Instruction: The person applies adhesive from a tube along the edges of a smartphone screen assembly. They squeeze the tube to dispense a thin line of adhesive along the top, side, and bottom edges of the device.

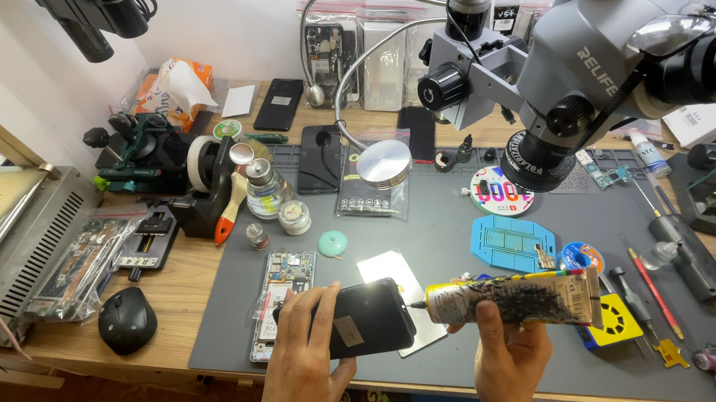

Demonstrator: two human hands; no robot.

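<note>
Holding phone [366, 317] pinched in left hand [304, 364]; right hand [508, 354] clasping glue tube [511, 297], nozzle at edge: squeeze gently, steadily.

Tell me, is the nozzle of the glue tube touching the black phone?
Touching. In the head view the glue tube in the right hand puts its tip on the black phone edge.

L hand [305, 360]: fingers curled, thumb up, pinch grip. R hand [511, 352]: fist-like wrap, palm toward L, forearm low.
</note>
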